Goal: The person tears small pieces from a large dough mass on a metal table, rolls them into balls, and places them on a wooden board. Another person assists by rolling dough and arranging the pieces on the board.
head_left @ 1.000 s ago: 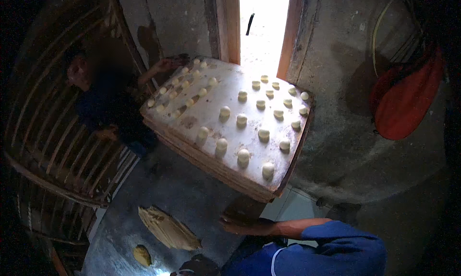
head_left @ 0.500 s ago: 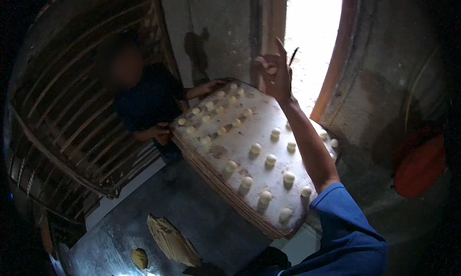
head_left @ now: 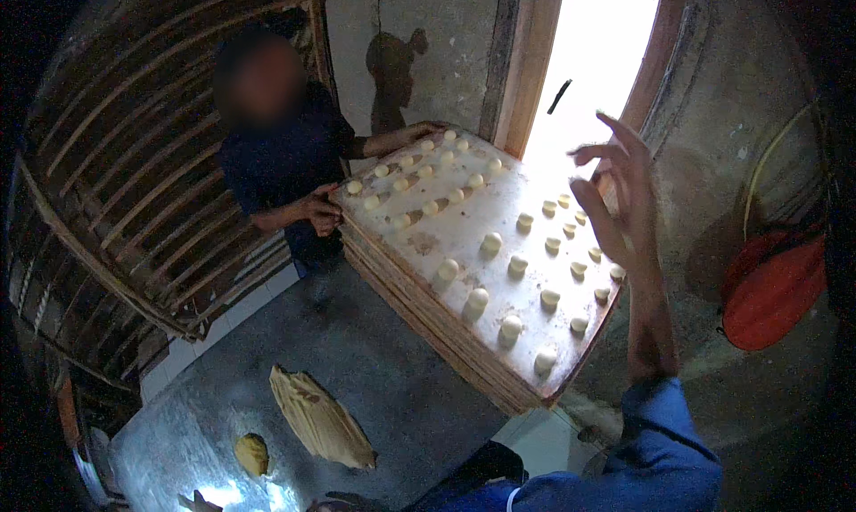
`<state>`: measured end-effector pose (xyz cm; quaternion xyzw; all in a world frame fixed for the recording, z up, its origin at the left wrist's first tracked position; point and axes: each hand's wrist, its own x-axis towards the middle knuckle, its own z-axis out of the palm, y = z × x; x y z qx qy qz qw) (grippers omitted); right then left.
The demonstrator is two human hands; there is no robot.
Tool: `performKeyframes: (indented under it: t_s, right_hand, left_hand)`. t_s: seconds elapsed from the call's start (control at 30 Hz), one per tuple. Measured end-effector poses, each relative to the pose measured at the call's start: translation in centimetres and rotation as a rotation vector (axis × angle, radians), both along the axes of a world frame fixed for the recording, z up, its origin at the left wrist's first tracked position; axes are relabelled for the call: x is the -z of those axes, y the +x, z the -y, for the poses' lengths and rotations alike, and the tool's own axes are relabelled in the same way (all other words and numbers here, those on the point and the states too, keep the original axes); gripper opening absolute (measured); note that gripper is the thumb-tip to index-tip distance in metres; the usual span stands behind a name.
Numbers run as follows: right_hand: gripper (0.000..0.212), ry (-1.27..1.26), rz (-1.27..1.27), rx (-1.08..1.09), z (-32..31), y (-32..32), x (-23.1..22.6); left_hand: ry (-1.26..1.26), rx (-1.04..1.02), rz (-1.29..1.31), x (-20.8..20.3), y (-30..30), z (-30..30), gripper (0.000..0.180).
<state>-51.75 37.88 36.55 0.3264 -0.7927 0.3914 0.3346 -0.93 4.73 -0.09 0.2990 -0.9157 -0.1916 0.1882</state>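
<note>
Overhead, the right hand (head_left: 627,198) is raised with its fingers spread and bent, nothing visible in its grasp, while its forearm hides part of the floured board's (head_left: 513,187) right edge. I cannot make out the left hand, so its state stays unknown. Pale round balls (head_left: 478,299) sit in loose rows across that board, which tops a stack beside a grey table (head_left: 267,338). Across from the wearer, a co-worker's hands (head_left: 323,211) rest at the board's left side, with a slatted rack (head_left: 134,182) behind. A bright doorway (head_left: 597,57) opens past the raised fingers; rightward hangs a red bag (head_left: 774,294). On the table, a crumpled brown sheet (head_left: 321,414) lies near a yellowish lump (head_left: 251,454).
</note>
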Motion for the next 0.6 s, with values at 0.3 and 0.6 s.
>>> performKeyframes:
  t_s: [0.3,0.6]
  right_hand:
    - [0.034,-0.002,0.651,-0.727,8.2,20.9,17.7]
    - [0.063,0.462,0.752,-0.738,10.3,26.0,24.4]
  left_hand:
    - [0.382,0.278,0.319,3.2,1.3,6.1,0.051]
    - [0.41,0.552,0.306,-12.1,-14.1,-1.6,0.074]
